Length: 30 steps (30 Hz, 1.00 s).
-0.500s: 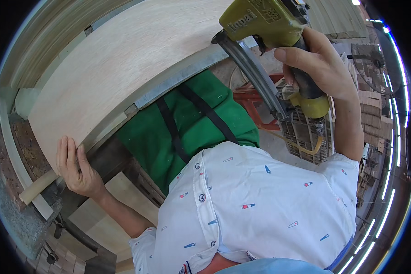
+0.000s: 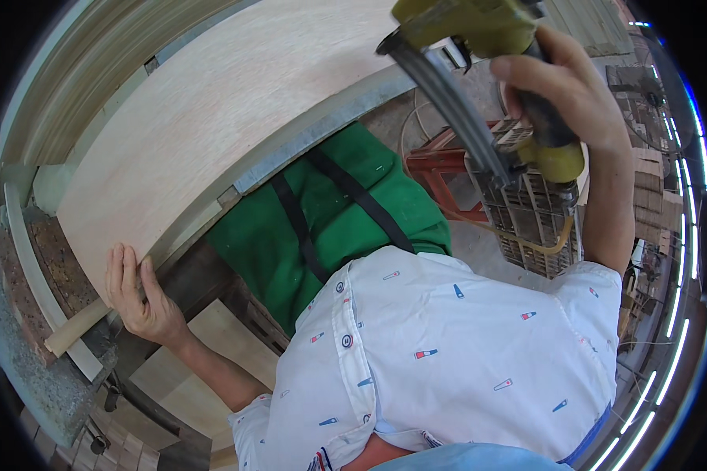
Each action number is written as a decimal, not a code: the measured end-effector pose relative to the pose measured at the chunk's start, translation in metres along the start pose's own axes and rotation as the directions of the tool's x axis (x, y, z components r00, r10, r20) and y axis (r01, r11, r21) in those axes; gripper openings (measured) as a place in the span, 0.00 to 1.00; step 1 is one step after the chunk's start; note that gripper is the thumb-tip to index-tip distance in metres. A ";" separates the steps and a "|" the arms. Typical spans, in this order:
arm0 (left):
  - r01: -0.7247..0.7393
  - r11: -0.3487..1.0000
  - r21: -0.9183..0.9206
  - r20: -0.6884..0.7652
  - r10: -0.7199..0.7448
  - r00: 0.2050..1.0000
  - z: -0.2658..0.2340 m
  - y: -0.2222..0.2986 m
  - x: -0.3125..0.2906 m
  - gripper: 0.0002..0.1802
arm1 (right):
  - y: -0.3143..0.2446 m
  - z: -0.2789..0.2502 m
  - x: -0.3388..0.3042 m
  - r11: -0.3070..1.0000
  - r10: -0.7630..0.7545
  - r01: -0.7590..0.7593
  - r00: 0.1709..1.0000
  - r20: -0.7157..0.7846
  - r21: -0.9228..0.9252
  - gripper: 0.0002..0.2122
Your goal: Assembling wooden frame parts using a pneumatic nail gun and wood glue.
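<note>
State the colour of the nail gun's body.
The nail gun's body is yellowish olive green, shown in the head view.

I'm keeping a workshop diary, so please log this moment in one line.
left hand: on pale board | right hand: holding olive-green tool

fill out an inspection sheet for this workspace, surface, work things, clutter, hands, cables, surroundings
surface: grey edge shows along the near side of the pale wooden panel
work things: panel broad, lying flat; nail gun blurred, partly out of frame
clutter: short wooden stick near the panel's left end
hands: left hand at the panel's edge, fingers extended; right hand grips the nail gun
cables: amber hose at the nail gun's handle end
surroundings: stacked boards, red stand, strip lights
</note>
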<state>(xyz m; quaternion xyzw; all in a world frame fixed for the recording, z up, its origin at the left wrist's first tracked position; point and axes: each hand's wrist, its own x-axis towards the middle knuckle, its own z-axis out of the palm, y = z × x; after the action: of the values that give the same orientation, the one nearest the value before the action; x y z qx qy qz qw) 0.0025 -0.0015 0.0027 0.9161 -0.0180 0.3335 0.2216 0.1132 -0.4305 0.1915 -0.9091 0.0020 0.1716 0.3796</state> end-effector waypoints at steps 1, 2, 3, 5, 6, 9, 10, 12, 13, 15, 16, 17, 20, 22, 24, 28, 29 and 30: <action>-0.001 1.000 -0.003 0.023 0.001 1.000 -0.002 0.001 0.001 0.16 | 0.001 -0.007 0.001 0.999 -0.030 0.031 0.997 -0.073 0.016 0.14; -0.001 1.000 -0.007 0.045 0.002 0.999 -0.005 0.001 0.001 0.16 | 0.002 -0.012 0.003 0.998 -0.058 0.063 0.987 -0.147 0.028 0.14; -0.015 1.000 -0.017 0.036 0.015 0.999 -0.009 0.002 0.001 0.16 | 0.004 -0.015 0.009 0.993 -0.111 0.115 0.960 -0.256 0.000 0.14; 0.188 0.961 -0.203 0.031 -0.186 0.982 -0.015 0.002 -0.005 0.15 | 0.006 -0.033 0.026 0.997 -0.040 0.021 0.955 -0.293 -0.068 0.19; 0.184 0.960 -0.211 0.021 -0.183 0.983 -0.017 0.002 -0.008 0.15 | 0.007 -0.043 0.038 0.989 0.031 -0.074 0.950 -0.311 -0.130 0.24; 0.278 0.906 -0.318 -0.102 -0.325 0.940 -0.021 0.003 -0.012 0.13 | 0.079 -0.070 0.087 0.979 -0.137 0.075 0.929 -0.344 -0.188 0.14; 0.271 0.907 -0.323 -0.114 -0.322 0.940 -0.021 0.005 -0.011 0.13 | 0.088 -0.078 0.091 0.978 -0.147 0.083 0.925 -0.351 -0.192 0.14; 0.276 0.948 -0.159 -0.112 -0.295 0.949 -0.024 0.015 -0.013 0.12 | 0.103 -0.087 0.102 0.977 0.007 -0.080 0.937 -0.348 -0.196 0.14; 0.272 0.942 -0.198 -0.115 -0.298 0.948 -0.022 0.022 -0.015 0.11 | 0.109 -0.085 0.109 0.993 0.007 -0.050 0.929 -0.370 -0.105 0.13; 0.283 0.929 -0.237 -0.054 -0.303 0.951 -0.017 0.038 -0.019 0.11 | 0.111 -0.080 0.126 0.989 0.017 -0.069 0.929 -0.369 -0.128 0.13; 0.301 0.912 -0.279 0.017 -0.308 0.951 -0.017 0.047 -0.021 0.11 | 0.112 -0.080 0.130 0.983 0.036 -0.098 0.929 -0.367 -0.153 0.12; 0.295 0.903 -0.311 0.042 -0.297 0.954 -0.015 0.053 -0.023 0.11 | 0.125 -0.088 0.145 0.970 0.033 -0.106 0.948 -0.318 -0.217 0.12; 0.354 0.866 -0.352 0.191 -0.304 0.933 -0.007 0.069 -0.029 0.11 | 0.123 -0.078 0.173 0.852 -0.047 -0.182 0.907 -0.418 -0.492 0.12; 0.350 0.863 -0.364 0.217 -0.287 0.933 0.003 0.076 -0.033 0.10 | 0.158 -0.075 0.207 0.749 -0.187 -0.165 0.876 -0.445 -0.641 0.13; 0.348 0.860 -0.372 0.314 -0.237 0.919 0.006 0.083 -0.037 0.10 | 0.149 -0.055 0.218 0.655 -0.250 -0.200 0.852 -0.459 -0.728 0.11; 0.376 0.851 -0.367 0.439 -0.198 0.876 0.016 0.105 -0.035 0.10 | 0.136 -0.032 0.237 0.623 -0.348 -0.115 0.845 -0.406 -0.774 0.09; 0.373 0.847 -0.379 0.443 -0.188 0.877 0.022 0.110 -0.036 0.09 | 0.131 -0.030 0.244 0.625 -0.371 -0.095 0.837 -0.402 -0.775 0.10; 0.362 0.853 -0.377 0.450 -0.173 0.876 0.023 0.113 -0.037 0.09 | 0.126 -0.022 0.250 0.626 -0.391 -0.072 0.832 -0.393 -0.776 0.10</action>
<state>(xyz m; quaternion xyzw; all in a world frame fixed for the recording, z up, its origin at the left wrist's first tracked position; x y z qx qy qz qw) -0.0329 -0.1172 0.0085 0.8811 -0.0090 0.0909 0.4640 0.3382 -0.5041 0.0407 -0.9884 -0.0511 -0.1364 -0.0425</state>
